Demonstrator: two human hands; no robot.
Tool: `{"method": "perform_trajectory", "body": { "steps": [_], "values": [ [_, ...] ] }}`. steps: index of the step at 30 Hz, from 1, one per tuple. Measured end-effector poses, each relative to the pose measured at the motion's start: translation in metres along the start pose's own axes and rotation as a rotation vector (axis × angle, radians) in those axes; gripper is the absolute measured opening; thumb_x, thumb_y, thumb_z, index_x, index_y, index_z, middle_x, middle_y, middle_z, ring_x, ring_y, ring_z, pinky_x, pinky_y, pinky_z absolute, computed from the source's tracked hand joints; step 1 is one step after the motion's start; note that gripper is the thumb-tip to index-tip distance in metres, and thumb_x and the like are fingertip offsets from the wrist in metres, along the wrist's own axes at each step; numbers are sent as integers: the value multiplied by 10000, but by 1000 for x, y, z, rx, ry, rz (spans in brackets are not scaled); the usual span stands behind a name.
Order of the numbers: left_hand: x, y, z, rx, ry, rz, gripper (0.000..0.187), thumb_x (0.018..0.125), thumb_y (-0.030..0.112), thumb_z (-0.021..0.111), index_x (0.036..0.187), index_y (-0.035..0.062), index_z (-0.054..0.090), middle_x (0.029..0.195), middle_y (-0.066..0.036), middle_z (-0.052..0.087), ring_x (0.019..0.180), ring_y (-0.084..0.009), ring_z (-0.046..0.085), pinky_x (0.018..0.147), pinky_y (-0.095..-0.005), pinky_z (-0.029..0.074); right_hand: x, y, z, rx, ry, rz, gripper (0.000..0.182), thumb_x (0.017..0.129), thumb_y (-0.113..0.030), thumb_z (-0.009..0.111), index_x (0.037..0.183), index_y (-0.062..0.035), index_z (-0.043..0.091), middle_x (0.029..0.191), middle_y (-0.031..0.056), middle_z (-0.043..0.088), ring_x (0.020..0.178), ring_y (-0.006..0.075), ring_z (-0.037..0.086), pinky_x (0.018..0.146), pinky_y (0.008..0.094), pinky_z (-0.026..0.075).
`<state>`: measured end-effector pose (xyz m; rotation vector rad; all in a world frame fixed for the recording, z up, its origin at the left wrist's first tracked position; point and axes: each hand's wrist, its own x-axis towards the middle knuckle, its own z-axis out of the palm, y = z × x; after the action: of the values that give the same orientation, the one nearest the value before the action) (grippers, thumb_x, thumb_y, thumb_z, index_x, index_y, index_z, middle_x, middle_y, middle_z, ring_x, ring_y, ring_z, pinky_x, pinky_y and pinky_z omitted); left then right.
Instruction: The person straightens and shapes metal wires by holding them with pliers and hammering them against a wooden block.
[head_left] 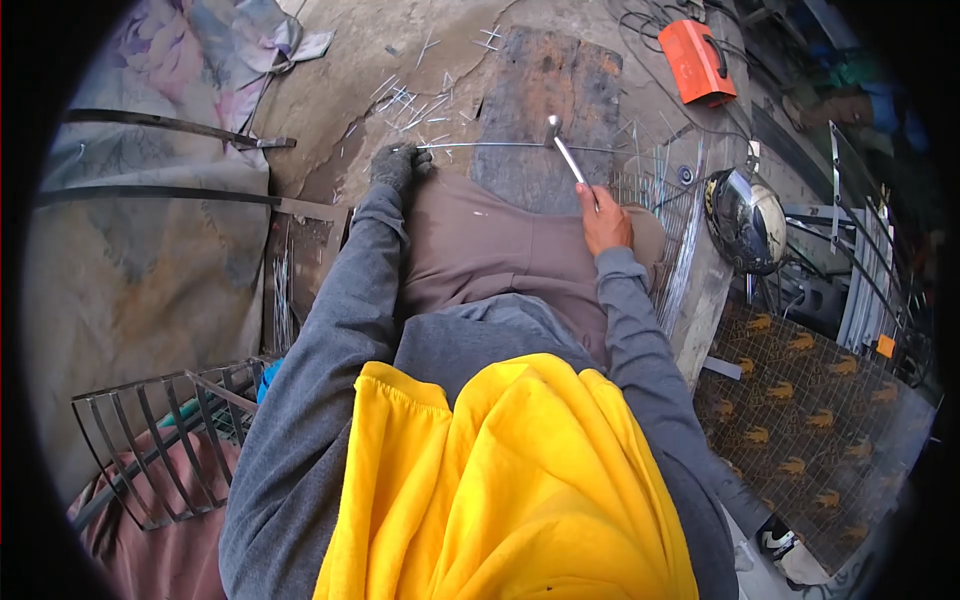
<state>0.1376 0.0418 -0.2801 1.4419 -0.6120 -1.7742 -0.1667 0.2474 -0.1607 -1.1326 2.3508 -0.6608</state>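
Note:
My left hand (402,166), in a dark grey glove, is closed round the left end of a thin metal rod (470,144). The rod runs level across a worn, dark wooden board (545,85) on the ground. In my bare right hand (606,222) is a hammer (567,155), gripped by its handle. Its head rests at or just above the rod, over the board; whether they touch is not clear. Short cut pieces of rod (405,105) lie scattered beyond my left hand.
An orange-red metal box (696,62) stands at the upper right, with cables beside it. A welding helmet (746,220) lies to the right, above a patterned panel (815,420). Dark metal bars (160,191) reach in from the left, above a metal rack (160,450).

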Motion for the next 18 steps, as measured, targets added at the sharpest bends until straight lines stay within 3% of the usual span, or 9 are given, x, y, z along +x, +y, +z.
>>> {"method": "perform_trajectory", "body": {
  "steps": [2,7,8,10,13,18],
  "values": [
    [6,2,1,27,-24,3,204,962,58,542,1075,-109,576,892,-200,683,729,-270,706,568,-341,601,3,-3,-3,-84,-51,6,496,946,-585,500,1095,-143,668,907,192,693,898,438,641,781,503,487],
    [10,-5,-7,2,-42,-7,196,956,60,549,1056,-104,586,889,-205,684,711,-276,707,554,-340,597,-7,-12,9,142,110,-158,501,942,-589,507,1095,-137,659,903,196,692,874,439,645,753,512,488],
    [10,-5,-7,4,-41,-6,196,956,60,549,1056,-104,586,889,-205,684,711,-276,707,554,-340,597,-5,-13,10,144,111,-158,501,942,-589,507,1095,-137,659,903,196,692,874,439,645,753,512,488],
    [10,-5,-4,22,0,16,189,953,57,549,1048,-101,588,886,-203,685,708,-278,706,563,-347,602,-1,-18,8,-74,-108,-8,498,944,-583,511,1066,-123,656,883,201,691,869,440,645,749,506,490],
    [9,-3,-3,-61,-12,-15,179,948,46,550,1043,-101,582,883,-204,684,705,-284,706,564,-358,605,-7,-26,3,56,10,-52,504,948,-585,500,1031,-108,641,862,217,683,862,453,640,743,522,485],
    [1,0,-2,1,-17,-15,178,948,42,545,1050,-101,575,889,-207,681,721,-288,706,552,-369,598,-1,-13,9,-38,-56,-16,524,956,-597,465,1019,-104,632,871,236,681,869,477,630,755,544,479]
  ]
}}
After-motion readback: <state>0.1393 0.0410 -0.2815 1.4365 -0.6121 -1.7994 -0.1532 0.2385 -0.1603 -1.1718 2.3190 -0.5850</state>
